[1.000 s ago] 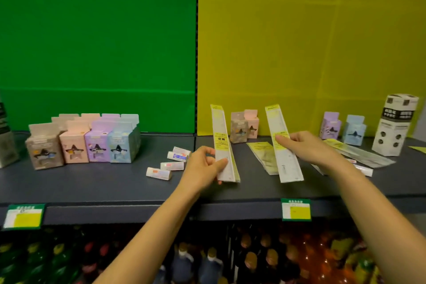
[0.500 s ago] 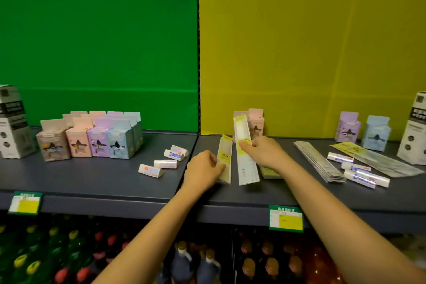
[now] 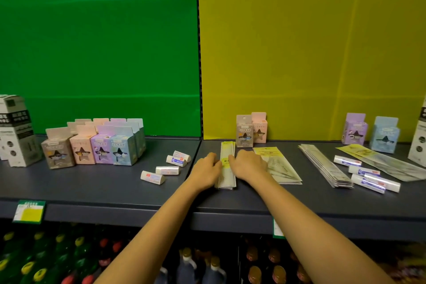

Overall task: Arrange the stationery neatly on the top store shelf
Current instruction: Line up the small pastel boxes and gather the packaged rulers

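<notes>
A stack of long ruler packets (image 3: 227, 150) lies flat on the dark top shelf (image 3: 92, 182), running front to back just right of the shelf's centre seam. My left hand (image 3: 207, 171) holds the stack's left edge with bent fingers. My right hand (image 3: 249, 164) holds its right edge the same way. The stack's middle is hidden between the two hands. Several white erasers (image 3: 171, 169) lie loose to the left. A neat block of pastel star boxes (image 3: 96, 145) stands further left.
Two star boxes (image 3: 251, 131) stand right behind the stack. Yellow flat packets (image 3: 276, 163) lie by my right hand, then another ruler stack (image 3: 325, 166), white tubes (image 3: 368, 177), and purple (image 3: 355, 129) and blue (image 3: 383, 135) boxes. Tall white boxes (image 3: 16, 131) stand at both ends. Bottles fill the shelf below.
Each hand held a separate ruler packet raised off the shelf. The packets have come together and now lie flat as one stack, with a hand on either side.
</notes>
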A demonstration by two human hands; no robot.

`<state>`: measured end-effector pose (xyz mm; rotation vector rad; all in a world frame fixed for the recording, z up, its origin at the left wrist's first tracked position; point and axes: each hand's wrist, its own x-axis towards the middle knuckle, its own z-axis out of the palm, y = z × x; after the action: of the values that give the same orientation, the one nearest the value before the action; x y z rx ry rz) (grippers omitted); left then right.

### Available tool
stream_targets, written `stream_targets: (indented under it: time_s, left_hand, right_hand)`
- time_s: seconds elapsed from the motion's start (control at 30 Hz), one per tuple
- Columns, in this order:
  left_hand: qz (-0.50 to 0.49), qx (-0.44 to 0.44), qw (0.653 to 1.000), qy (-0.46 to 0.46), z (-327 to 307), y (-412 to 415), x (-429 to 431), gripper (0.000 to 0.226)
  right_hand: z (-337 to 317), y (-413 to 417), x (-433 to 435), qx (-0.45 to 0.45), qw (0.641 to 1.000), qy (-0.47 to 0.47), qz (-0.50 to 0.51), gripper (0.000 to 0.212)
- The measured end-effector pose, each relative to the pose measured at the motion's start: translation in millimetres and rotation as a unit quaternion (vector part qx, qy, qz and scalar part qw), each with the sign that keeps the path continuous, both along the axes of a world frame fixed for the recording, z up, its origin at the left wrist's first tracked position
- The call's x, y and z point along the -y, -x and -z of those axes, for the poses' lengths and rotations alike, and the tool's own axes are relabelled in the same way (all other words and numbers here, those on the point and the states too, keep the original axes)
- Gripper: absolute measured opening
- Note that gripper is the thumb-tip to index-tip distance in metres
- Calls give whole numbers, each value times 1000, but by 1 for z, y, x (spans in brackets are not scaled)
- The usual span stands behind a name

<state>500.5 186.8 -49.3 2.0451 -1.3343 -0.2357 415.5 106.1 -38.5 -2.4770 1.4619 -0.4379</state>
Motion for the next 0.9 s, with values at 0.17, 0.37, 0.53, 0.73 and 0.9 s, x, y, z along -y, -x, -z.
stream_targets:
  time_s: [0.17, 0.37, 0.53, 0.73, 0.9]
  left_hand:
    - [20, 14, 999, -31, 1, 2, 8, 9]
    - [8, 127, 992, 19, -15, -12, -22, 36]
    - [-31, 183, 982, 29, -28, -64, -82, 29]
    - [32, 144, 985, -86, -13, -110, -121, 58]
    - [63, 111, 989, -78, 6, -113, -117, 58]
  right_hand:
    - [-3, 4, -1, -47, 999, -2, -25, 48]
    - [-19, 1, -10, -39, 993, 76, -83, 40]
    - [-27, -32, -21, 7, 972, 42, -232, 30]
    - [-19, -84, -29, -4, 964, 20, -267, 50]
    - [-7, -112, -31, -19, 964, -1, -265, 58]
